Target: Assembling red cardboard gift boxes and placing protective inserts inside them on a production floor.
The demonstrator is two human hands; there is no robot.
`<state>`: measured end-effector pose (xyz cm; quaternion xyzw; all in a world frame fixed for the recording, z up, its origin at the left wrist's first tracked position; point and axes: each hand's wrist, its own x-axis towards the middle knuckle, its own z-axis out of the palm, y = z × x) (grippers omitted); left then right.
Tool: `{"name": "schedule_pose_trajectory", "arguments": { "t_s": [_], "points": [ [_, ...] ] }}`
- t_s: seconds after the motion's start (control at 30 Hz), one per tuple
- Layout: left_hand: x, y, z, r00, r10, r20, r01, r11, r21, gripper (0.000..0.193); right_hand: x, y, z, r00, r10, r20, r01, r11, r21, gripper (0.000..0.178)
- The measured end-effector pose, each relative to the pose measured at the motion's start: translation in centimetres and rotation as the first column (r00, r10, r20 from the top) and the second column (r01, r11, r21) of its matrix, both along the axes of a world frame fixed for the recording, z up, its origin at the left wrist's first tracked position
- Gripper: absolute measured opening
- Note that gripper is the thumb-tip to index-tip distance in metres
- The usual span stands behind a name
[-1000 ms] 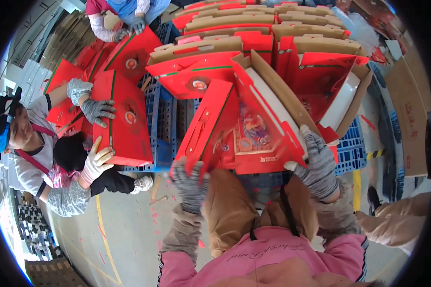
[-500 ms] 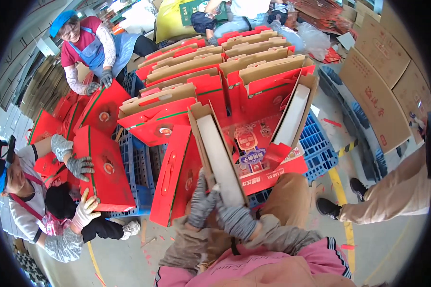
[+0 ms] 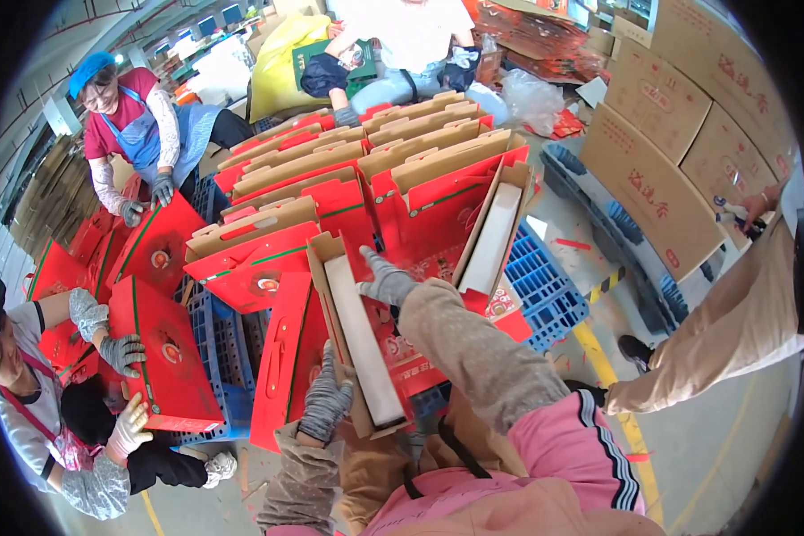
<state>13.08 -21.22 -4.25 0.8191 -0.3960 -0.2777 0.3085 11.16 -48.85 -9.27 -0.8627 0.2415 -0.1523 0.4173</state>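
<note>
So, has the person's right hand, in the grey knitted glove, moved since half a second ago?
Yes: the right hand moved forward, toward the rows of upright red and brown cardboard boxes.

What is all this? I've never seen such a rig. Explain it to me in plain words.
There is no machine: a person works with two gloved hands. Every picture comes from the left of two wide fisheye cameras worn on the head, looking down, so straight edges bend near the rim.

In front lies an open red box, with a white strip along its left side. The left hand is at that side; how firmly it grips is unclear. The right hand reaches out over the box with its fingers apart; I can't tell whether it touches anything. Beyond stand rows of open boxes on blue pallets. At left, a co-worker's hands steady a closed red box.
</note>
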Motion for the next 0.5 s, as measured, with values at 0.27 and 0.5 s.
{"name": "schedule_pose_trajectory", "arguments": {
  "t_s": [0.27,0.5],
  "points": [
    [3.0,2.7,-4.5,0.994,-0.099,-0.049,0.096,0.992,-0.077,0.085,4.9,2.3,3.3,0.955,0.052,-0.291,-0.100,0.983,-0.154,0.087],
    [6.6,4.0,-3.2,0.967,-0.237,-0.089,0.227,0.967,-0.114,0.082,4.9,-3.2,-3.2,0.976,-0.061,0.208,0.040,0.994,0.104,0.096]
  ]
}}
